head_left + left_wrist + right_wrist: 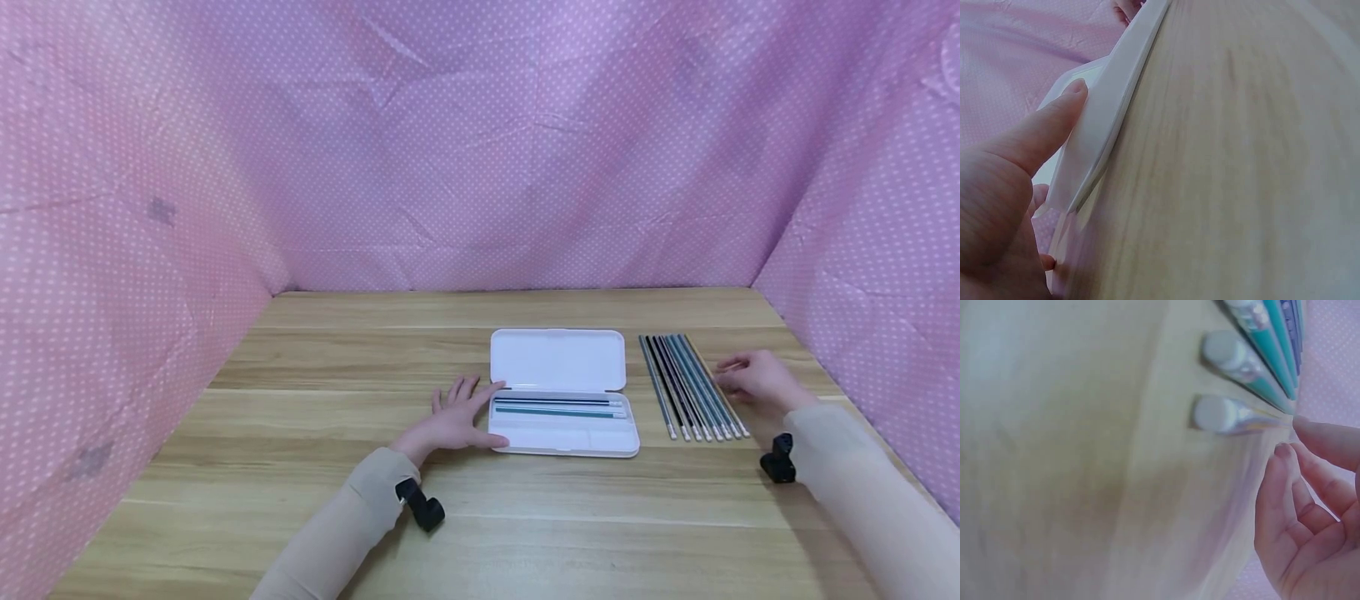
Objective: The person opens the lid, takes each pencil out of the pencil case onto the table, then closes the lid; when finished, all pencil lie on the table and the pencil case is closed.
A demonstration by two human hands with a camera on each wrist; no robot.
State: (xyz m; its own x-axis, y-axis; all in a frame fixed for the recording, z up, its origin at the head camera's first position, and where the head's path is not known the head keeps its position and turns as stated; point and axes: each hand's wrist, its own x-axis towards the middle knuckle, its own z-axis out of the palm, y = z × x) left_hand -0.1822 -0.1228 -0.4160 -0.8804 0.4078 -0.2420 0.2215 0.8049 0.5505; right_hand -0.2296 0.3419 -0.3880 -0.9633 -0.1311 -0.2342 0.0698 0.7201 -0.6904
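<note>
White pencil case [558, 360] open – 2 pencils [558, 407] inside, left hand [455, 419] flat against it, right hand [757, 380] loosely curled, holding nil.

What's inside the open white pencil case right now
The white pencil case lies open with two pencils in its tray, one dark, one teal, against the hinge side. The rest of the tray looks bare. The left hand touches its left end, hiding little.

Both arms wear long beige sleeves of soft, slightly wrinkled cloth reaching to the wrists. A small black camera mount is strapped at each cuff, one at lower centre and one at lower right of the head view. The left hand [455, 419] and right hand [759, 380] are bare, without rings or gloves.
</note>
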